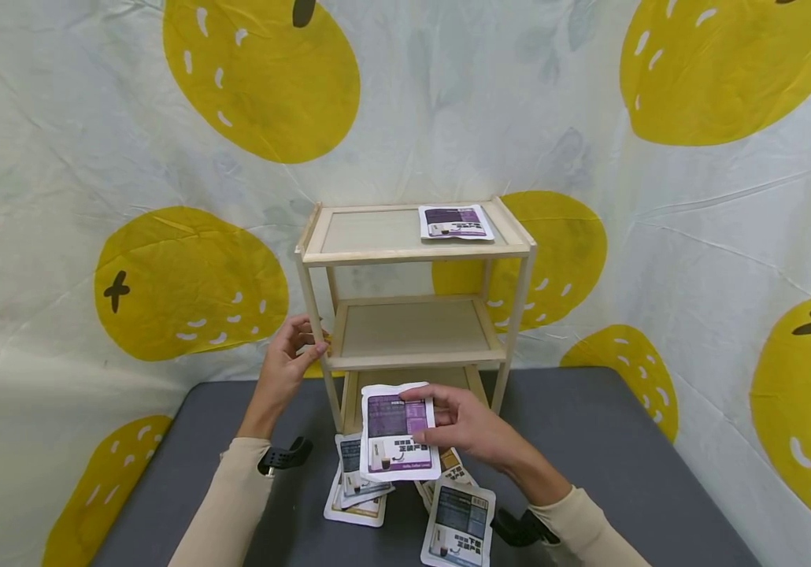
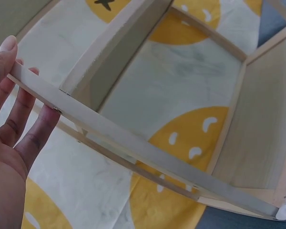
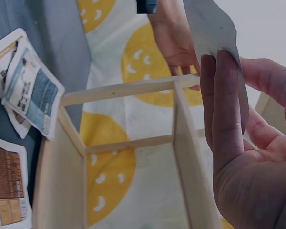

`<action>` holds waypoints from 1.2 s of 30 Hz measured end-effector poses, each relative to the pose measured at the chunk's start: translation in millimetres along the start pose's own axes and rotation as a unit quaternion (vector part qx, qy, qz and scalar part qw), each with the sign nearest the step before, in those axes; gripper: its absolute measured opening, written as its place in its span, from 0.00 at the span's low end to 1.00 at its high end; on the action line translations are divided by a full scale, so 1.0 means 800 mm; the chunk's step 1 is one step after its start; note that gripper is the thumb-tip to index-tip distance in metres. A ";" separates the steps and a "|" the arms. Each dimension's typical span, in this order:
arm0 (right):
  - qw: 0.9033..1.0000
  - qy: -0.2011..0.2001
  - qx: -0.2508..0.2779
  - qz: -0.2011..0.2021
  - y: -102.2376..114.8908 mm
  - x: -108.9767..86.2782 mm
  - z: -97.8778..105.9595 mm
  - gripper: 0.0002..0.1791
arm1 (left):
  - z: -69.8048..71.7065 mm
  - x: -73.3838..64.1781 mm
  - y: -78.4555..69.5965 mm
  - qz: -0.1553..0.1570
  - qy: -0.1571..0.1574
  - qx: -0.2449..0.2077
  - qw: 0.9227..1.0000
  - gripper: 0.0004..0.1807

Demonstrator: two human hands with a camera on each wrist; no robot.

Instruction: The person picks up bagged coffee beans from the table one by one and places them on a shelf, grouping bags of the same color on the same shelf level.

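Observation:
My right hand [image 1: 476, 429] pinches a white-edged purple pouch [image 1: 394, 421] between thumb and fingers, in front of the bottom tier of a small wooden shelf [image 1: 416, 364]. In the right wrist view the pouch's plain pale back [image 3: 212, 28] faces the camera, with fingers [image 3: 227, 105] flat along it. At the shelf's left side, my left hand [image 1: 288, 362] holds the front post [image 2: 128, 136], thumb on one side and fingers on the other. Another purple pouch [image 1: 456, 223] lies at the right of the top tier.
On the dark grey table [image 1: 561, 449], a blue-grey pouch [image 1: 363, 472] overlaps others at left. A dark-labelled pouch [image 1: 458, 524] lies nearer on the right, and a brown pouch [image 1: 457, 468] is partly covered. Behind hangs a white cloth [image 1: 405, 102] with yellow fruit prints.

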State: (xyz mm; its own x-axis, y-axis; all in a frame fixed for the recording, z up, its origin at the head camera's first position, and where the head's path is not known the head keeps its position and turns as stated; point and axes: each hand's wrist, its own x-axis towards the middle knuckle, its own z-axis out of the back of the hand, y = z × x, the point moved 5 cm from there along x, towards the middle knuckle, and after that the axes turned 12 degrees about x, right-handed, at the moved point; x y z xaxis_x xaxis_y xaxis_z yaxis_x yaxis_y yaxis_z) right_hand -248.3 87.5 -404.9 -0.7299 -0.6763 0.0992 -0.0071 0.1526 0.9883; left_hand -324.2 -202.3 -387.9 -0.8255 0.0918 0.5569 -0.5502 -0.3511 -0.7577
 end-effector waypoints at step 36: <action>0.999 0.005 -0.032 0.036 0.100 0.012 -0.004 0.32 | 0.001 -0.001 -0.002 0.010 -0.007 0.000 1.000 0.22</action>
State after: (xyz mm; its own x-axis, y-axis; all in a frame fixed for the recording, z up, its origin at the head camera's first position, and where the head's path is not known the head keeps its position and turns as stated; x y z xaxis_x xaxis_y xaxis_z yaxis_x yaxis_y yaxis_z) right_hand -254.1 90.9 -324.9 -0.7201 -0.6724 0.1711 0.0892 0.1549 0.9839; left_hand -322.6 -202.9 -386.7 -0.8347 0.0720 0.5460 -0.5333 -0.3534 -0.7686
